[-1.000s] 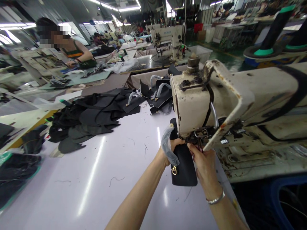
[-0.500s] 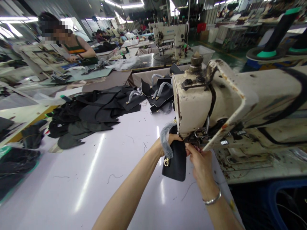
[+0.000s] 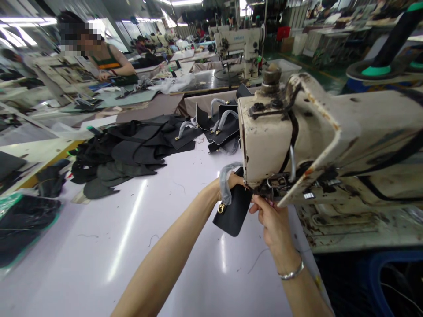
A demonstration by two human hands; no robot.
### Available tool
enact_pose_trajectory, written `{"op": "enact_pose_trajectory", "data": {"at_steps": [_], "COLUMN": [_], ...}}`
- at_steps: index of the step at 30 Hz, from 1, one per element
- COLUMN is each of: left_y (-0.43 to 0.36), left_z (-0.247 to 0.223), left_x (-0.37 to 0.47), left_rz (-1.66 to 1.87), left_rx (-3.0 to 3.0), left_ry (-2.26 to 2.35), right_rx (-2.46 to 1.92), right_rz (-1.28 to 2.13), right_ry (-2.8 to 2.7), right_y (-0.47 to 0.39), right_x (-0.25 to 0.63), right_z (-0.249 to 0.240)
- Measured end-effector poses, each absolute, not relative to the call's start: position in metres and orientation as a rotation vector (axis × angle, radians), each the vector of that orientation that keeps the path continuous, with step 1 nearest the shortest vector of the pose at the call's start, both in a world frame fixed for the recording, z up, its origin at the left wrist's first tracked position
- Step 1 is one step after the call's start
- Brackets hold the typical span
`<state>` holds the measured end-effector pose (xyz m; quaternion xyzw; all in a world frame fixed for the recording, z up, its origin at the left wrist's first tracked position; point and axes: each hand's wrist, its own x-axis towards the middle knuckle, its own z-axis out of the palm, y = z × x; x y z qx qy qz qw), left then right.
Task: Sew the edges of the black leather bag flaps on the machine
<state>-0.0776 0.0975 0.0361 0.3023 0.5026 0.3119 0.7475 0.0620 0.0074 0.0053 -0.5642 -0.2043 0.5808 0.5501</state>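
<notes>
Partly under left grip (image 3: 233, 181), black panel (image 3: 234, 215).

Black panel (image 3: 236, 213), plastic-wrapped handle (image 3: 225, 187), gold fitting (image 3: 221, 208); aslant, right edge at sewing-machine head (image 3: 264, 143)

Strip lights (image 3: 28, 20) are glowing above you
Beyond your white table (image 3: 172, 277), green floor (image 3: 325, 81) is showing.

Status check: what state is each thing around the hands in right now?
Sewing machine, worn and rust-stained; running or stopped, cannot tell
Black panel, partly hidden by the machine, near end visible
Left hand, on the panel
Right hand, fingers bent, at the panel's right edge
Handle, wrapped in translucent film, arched
Loose black pieces, heaped, overlapping
White table, strewn with thread scraps
</notes>
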Motion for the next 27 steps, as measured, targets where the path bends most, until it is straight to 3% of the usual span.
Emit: {"op": "enact_pose_trajectory", "data": {"at_steps": [3,27], "left_y": [0.104,0.104], "left_z": [0.029,0.021], "left_x": [-0.081,-0.084], "left_rz": [0.547,0.598], "left_rx": [0.711,0.755], "left_ry": [1.128,1.126], "right_rx": [-1.349,-1.348], "right_rz": [1.391,1.387], "right_ry": [-0.498,-0.523], "right_y": [0.007,0.007], "right_x": [0.063,0.062], "right_z": [0.006,0.006]}}
